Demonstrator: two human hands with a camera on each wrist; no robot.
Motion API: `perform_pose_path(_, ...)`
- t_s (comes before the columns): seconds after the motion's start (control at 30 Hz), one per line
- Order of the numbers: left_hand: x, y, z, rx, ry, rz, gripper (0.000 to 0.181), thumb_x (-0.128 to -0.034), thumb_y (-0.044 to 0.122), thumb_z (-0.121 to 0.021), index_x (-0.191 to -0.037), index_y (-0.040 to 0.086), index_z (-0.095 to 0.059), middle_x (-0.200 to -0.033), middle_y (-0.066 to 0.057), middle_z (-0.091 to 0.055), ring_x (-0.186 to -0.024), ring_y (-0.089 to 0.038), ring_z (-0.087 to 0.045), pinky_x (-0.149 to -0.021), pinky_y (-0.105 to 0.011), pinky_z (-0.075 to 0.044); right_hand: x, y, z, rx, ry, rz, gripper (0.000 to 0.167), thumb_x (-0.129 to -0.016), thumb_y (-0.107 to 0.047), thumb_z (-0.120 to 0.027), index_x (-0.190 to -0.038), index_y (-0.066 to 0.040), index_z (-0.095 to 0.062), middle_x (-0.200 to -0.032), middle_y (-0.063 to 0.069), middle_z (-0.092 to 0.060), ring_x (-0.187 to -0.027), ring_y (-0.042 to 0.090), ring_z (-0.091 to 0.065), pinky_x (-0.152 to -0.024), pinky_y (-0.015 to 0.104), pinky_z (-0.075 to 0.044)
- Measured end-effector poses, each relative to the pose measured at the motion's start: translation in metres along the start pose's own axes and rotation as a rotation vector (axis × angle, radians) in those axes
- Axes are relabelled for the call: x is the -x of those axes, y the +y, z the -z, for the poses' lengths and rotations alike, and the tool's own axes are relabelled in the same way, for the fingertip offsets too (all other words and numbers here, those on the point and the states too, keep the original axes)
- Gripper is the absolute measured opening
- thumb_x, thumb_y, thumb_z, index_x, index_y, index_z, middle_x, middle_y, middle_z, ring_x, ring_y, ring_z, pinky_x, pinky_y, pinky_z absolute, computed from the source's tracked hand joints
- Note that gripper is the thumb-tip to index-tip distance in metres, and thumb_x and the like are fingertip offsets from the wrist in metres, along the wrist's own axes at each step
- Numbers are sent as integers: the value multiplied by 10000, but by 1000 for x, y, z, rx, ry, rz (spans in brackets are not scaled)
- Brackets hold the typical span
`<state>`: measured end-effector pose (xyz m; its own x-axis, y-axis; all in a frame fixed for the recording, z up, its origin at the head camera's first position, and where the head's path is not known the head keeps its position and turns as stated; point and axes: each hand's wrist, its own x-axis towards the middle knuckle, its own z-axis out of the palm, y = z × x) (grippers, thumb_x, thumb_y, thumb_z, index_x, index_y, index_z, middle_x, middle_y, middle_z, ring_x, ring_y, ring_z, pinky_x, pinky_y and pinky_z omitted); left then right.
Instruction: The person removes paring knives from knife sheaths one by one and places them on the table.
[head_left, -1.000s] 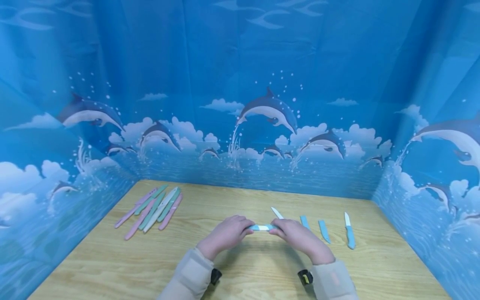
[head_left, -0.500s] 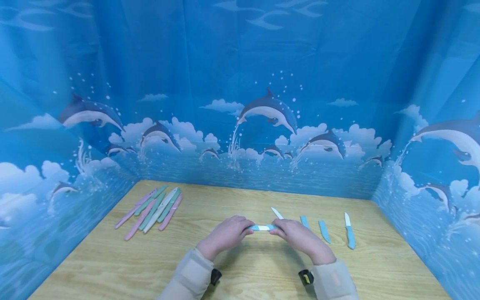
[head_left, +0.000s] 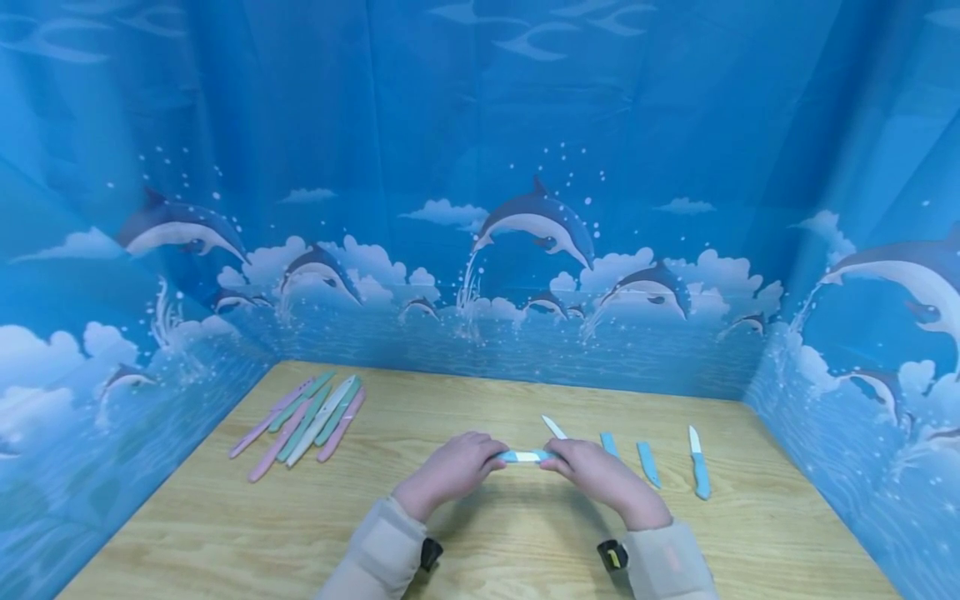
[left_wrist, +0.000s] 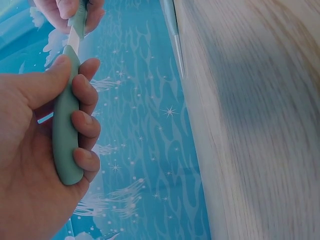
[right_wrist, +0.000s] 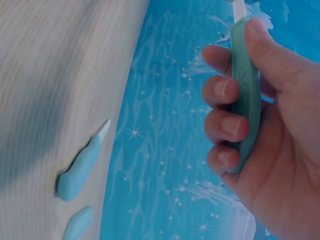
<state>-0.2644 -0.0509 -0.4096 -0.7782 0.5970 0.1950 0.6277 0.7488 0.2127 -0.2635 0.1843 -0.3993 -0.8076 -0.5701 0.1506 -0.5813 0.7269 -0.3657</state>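
Knife in hand: a paring knife with a blue-green handle [left_wrist: 66, 120] is held level at the lower middle of the head view, directly between the two hands; a short strip of pale blade [head_left: 527, 457] shows in the gap between them.
Left hand: the left hand [head_left: 460, 469] grips the handle, thumb laid along it and fingers curled round its far side, as the left wrist view shows.
Right hand: the right hand [head_left: 600, 477] grips a blue-green sheath [right_wrist: 246, 95] in the same way, thumb near its blade end; the blade runs up to the sheath, its tip hidden.
Bare knives: one blade [head_left: 553, 426] points to the upper left just beyond the right hand, which hides the rest; another knife [head_left: 699, 463] lies at the lower right of the head view, blade upward in the frame.
Loose sheaths: between those two lie a sheath [head_left: 609, 442], partly behind the right hand, and a second sheath [head_left: 648, 464] near it.
Knife pile: a pile of pink, green and whitish knives [head_left: 307, 423] lies left of centre, well apart from the hands.
Surface: wood-grained surface [head_left: 225, 533], before a dolphin-printed backdrop [head_left: 420, 125].
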Motion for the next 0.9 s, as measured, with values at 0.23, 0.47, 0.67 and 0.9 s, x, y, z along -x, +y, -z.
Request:
perform_pose_path(0.23, 0, -2, -2, -6, 4, -5, 287, -989, 282, -540, -1188, 113, -659, -1034, 4, -680, -973, -150, -628, -889, -314, -519, 0, 0, 1, 4, -2, 0, 197, -981, -288, -543, -964, -110, -627, -765, -11, -596, -642, 11, -447, -595, 241, -434)
perform_pose_path(0.47, -1, -4, -4, 2, 11, -17, 275, -988, 271, -544, -1178, 112, -664, -1030, 3, -682, -971, -152, -630, -888, -313, -520, 0, 0, 0, 8, -3, -2, 204, -980, -292, -545, -959, -107, -629, -763, -14, -594, -645, 14, -448, -596, 247, -436)
perform_pose_path(0.67, -1, -3, -2, 20, 10, -6, 259, -985, 264, -552, -1156, 113, -674, -998, 12, -679, -950, -143, -626, -868, -304, -522, 1, 0, 1, 12, 12, 18, 191, -974, -280, -556, -952, -106, -632, -766, -47, -594, -656, 5, -462, -601, 251, -450)
perform_pose_path(0.9, 0, -2, 0, 23, 2, 3, 256, -984, 262, -555, -1149, 111, -678, -983, 15, -678, -937, -139, -626, -854, -299, -525, 1, 1, 1, 0, 3, 9, 213, -978, -300, -549, -957, -105, -633, -779, -15, -609, -654, 8, -459, -601, 252, -448)
